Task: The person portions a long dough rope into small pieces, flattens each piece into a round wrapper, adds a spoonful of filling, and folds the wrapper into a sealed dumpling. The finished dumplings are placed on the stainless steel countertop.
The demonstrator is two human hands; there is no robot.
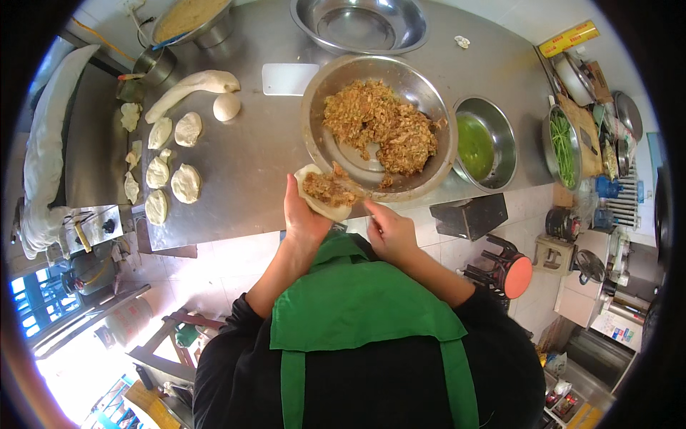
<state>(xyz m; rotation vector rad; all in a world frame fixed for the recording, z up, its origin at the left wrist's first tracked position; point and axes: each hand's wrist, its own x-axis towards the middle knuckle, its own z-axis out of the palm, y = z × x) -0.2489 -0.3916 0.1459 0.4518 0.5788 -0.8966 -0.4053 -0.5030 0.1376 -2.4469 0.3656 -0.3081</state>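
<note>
A round of dough (333, 212) rests in my left hand (306, 214), cupped beneath it near the table's front edge. Brown minced filling (328, 187) lies heaped on the round. My right hand (394, 231) is curled, index finger stretched towards the filling, around what looks like a slim tool (357, 192); blur and my fingers hide most of it. Just beyond both hands stands a wide steel bowl (316, 134) of minced filling (383, 123). Several flattened dough pieces (186, 183), a dough ball (226, 108) and a long dough roll (187, 92) lie at the left.
A white scraper blade (289, 79) lies behind the filling bowl, beside a large steel basin (359, 45). To the right sit a bowl of green liquid (476, 145) and a bowl of green vegetables (561, 147). A red-topped stool (517, 275) stands on the floor at right.
</note>
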